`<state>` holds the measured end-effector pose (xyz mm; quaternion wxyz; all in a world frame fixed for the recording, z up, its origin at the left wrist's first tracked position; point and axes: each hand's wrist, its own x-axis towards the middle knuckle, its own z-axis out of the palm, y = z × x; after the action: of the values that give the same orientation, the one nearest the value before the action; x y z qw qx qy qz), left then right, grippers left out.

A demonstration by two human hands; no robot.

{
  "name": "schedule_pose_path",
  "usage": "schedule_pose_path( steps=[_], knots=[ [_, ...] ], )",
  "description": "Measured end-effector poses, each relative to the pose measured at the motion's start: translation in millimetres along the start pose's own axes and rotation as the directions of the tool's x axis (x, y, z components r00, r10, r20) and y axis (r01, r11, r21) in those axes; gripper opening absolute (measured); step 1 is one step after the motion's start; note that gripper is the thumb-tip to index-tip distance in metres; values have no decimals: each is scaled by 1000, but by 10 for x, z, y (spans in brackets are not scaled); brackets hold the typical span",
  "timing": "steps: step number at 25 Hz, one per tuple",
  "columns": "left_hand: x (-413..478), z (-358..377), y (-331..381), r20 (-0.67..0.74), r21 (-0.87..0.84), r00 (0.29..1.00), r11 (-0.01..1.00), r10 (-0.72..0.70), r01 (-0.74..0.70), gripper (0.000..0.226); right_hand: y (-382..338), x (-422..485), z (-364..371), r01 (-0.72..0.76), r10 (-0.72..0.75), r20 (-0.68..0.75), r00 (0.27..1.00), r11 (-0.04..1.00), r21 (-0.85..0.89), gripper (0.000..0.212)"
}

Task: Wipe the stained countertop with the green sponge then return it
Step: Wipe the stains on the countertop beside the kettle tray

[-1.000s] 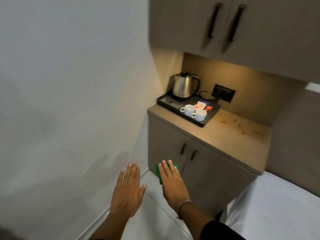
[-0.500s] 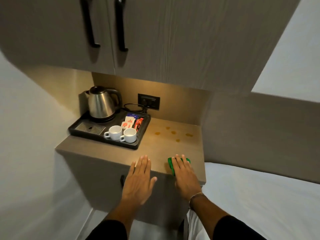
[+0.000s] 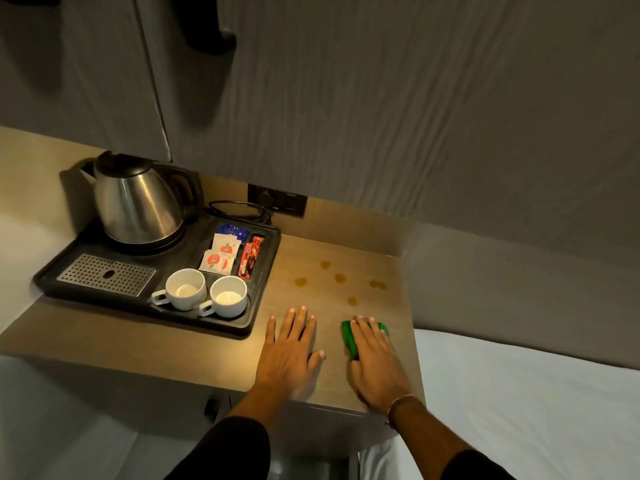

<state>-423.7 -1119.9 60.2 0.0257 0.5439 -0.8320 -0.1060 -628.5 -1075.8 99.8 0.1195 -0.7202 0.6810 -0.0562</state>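
The green sponge (image 3: pixel 349 339) lies under my right hand (image 3: pixel 375 362), which holds it flat against the wooden countertop (image 3: pixel 194 351) near the front right corner. Only the sponge's left edge and a far corner show past the fingers. Several brown stains (image 3: pixel 340 278) dot the counter just beyond the fingertips. My left hand (image 3: pixel 290 351) hovers flat over or rests on the counter to the left of the sponge, fingers spread, holding nothing.
A black tray (image 3: pixel 263 271) on the left carries a steel kettle (image 3: pixel 136 199), two white cups (image 3: pixel 187 289), sachets and a drip grate. A wall socket (image 3: pixel 277 200) with a cord sits behind. Upper cabinets (image 3: pixel 311 81) hang overhead. A white bed (image 3: pixel 519 393) borders the right.
The view has closed in on the counter. Both hands moved forward over the countertop, the right one carrying the sponge from the front edge toward the stains.
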Motion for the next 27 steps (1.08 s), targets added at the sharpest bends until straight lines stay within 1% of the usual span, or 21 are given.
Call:
schedule_pose_path(
  steps=[2,3,6,8,11,13,15,16,17,19,20,21,22,23,24,26,27],
  knots=[
    [-11,86,-8,-13,-31,1000,999,-10,10,76,-17,-18,85,-26,26,9,1000,999,38,83],
    [-19,110,-10,-26,-37,1000,999,-14,13,76,-30,-7,138,-44,45,-11,999,998,53,84],
    [-35,123,-8,-55,-62,998,998,-16,13,74,-36,29,274,-67,75,-101,992,994,80,67],
    [-40,125,-4,-80,-69,997,998,-19,14,73,85,-33,352,-13,19,-109,994,998,56,58],
    [-65,156,-5,-116,-103,993,995,-24,12,73,461,-142,326,72,-71,-64,995,997,24,61],
    [-61,166,-19,-122,-111,992,994,-21,7,72,599,95,213,62,-55,-95,994,995,79,60],
    [-47,179,-18,-136,-114,990,993,-22,7,72,504,536,82,8,13,-139,990,989,146,56],
    [-44,189,-11,-146,-120,989,993,-28,10,72,390,721,37,-3,25,-137,990,987,158,55],
    [-40,192,-7,-150,-124,988,992,-29,10,72,284,814,37,20,0,-122,992,987,158,55],
    [-40,215,-13,-152,-124,988,992,-30,11,72,274,667,165,159,-148,-88,985,979,130,61],
    [-37,236,-22,-166,-126,986,992,-36,15,72,389,484,216,228,-221,-73,973,967,111,64],
    [-37,248,-29,-173,-129,984,991,-40,17,72,566,292,213,261,-255,-71,964,961,87,66],
    [-36,257,-31,-174,-133,984,991,-37,14,72,768,210,168,263,-256,-83,963,961,82,65],
    [-31,269,-31,-178,-136,983,991,-36,12,71,929,275,111,245,-235,-98,967,964,103,63],
    [-23,280,-30,-188,-143,981,990,-39,12,71,999,458,48,197,-182,-111,977,970,145,61],
    [-13,290,-30,-199,-162,979,987,-41,9,71,890,983,-104,23,11,-149,989,974,227,56],
    [-5,294,-34,-203,-165,978,986,-43,9,72,771,1185,-158,-35,74,-146,987,966,256,54]
  ],
)
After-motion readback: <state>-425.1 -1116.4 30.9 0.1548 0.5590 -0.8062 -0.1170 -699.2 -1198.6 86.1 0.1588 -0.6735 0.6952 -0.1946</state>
